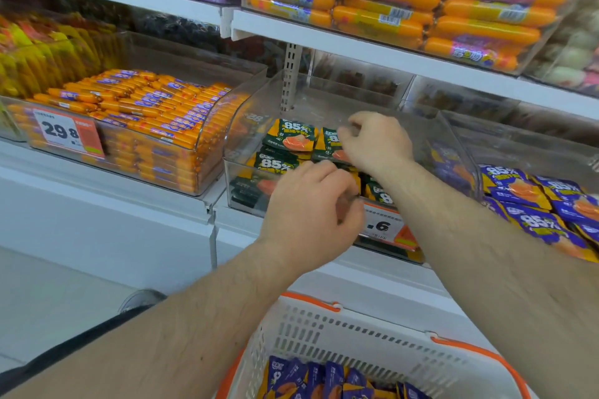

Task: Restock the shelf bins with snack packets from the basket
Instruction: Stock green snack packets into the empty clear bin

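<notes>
A clear shelf bin (241,136) holds several dark green snack packets (291,139) marked 85%. My right hand (377,139) reaches into this bin from above, and its curled fingers pinch the edge of one green packet. My left hand (311,207) hovers at the bin's front wall with its fingers curled downward; whether they hold anything is hidden. Below me, a white basket (324,327) with orange trim contains several blue-purple snack packets (324,379).
To the right, another bin holds matching blue-purple packets (534,204). On the left stands a bin of orange sausage sticks (146,107) with a 29.8 price tag (61,133). The shelf above (356,45) carries larger orange sausages. A shoe (142,300) shows on the floor.
</notes>
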The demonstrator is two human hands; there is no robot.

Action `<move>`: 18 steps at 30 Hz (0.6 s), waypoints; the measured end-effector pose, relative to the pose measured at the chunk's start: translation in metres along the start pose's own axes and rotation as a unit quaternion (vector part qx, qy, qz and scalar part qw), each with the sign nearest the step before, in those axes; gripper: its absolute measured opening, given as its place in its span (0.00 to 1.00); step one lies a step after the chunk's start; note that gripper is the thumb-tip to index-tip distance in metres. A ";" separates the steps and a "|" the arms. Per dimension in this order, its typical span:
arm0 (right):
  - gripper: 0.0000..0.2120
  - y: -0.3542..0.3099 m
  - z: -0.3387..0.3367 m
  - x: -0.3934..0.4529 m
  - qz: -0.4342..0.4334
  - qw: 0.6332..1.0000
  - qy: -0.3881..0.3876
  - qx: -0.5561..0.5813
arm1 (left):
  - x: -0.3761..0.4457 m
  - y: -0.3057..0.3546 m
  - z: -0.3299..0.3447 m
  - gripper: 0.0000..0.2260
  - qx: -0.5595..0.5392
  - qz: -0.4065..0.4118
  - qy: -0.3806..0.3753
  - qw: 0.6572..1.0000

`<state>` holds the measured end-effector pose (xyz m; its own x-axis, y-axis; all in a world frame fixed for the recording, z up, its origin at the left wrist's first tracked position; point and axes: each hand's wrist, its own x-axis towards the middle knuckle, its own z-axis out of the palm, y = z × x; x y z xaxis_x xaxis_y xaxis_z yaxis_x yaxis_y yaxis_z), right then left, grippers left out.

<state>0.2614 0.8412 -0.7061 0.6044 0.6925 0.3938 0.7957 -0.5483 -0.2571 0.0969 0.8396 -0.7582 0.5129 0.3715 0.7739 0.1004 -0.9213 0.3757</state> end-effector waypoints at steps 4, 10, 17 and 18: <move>0.09 0.017 -0.023 -0.069 -0.185 0.935 0.259 0.153 | -0.031 0.020 0.014 0.05 -0.059 -0.109 -0.267 0.956; 0.10 0.086 0.051 -0.221 -0.049 0.962 0.080 0.256 | -0.086 0.021 0.043 0.11 0.073 -0.025 -0.678 0.731; 0.07 0.171 0.146 -0.345 0.050 0.848 -0.527 -0.017 | -0.109 0.037 0.056 0.12 0.089 0.012 -0.735 0.672; 0.08 0.173 0.149 -0.355 0.044 0.828 -0.557 -0.044 | -0.108 0.037 0.057 0.12 0.090 0.009 -0.733 0.674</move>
<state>0.1902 0.5699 -1.0216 0.3590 0.6245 -0.6936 0.7705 -0.6177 -0.1574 0.0943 0.7586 -0.8568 0.7932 -0.0315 -0.6081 0.1167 -0.9723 0.2026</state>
